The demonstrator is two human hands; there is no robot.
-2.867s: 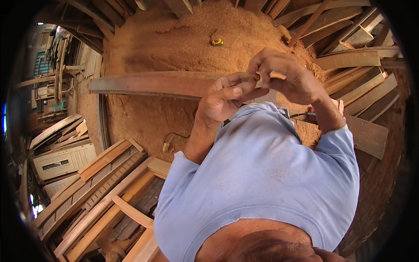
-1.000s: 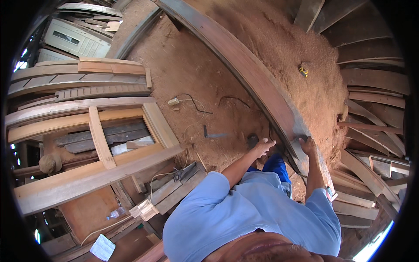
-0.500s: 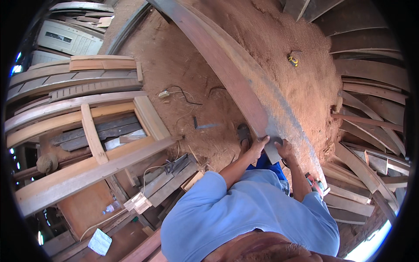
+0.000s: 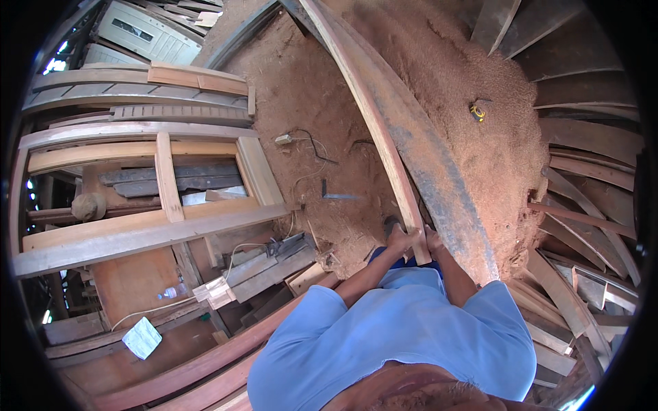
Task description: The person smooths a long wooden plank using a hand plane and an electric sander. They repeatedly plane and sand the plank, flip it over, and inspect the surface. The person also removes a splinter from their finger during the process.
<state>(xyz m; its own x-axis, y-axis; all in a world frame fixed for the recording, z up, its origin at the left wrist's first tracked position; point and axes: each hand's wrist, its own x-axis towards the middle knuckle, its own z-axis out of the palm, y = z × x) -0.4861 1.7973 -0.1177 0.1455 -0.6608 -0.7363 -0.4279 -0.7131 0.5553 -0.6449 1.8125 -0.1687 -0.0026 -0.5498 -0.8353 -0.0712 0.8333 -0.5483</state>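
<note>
A long wooden plank (image 4: 384,147) stands with its narrow pale edge up, running from near my body toward the far end. My left hand (image 4: 403,240) is closed around the left side of its near end. On the right side of the same end, my right hand (image 4: 433,240) grips it, with part of its fingers hidden behind the wood. Just right of the plank lies a wide, worn board (image 4: 439,168) with grey and rusty-brown patches and dust on it.
Sawdust covers the floor (image 4: 500,198), where a yellow tape measure (image 4: 477,113) lies. A metal square (image 4: 336,196) and a corded white socket (image 4: 283,139) are on the left. A wooden frame (image 4: 164,185) rests over stacked timber; boards (image 4: 593,137) lean at the right.
The plank has turned from showing its wide reddish face to standing on edge, still in both hands. The view has shifted, and the power tool near my right arm no longer shows.
</note>
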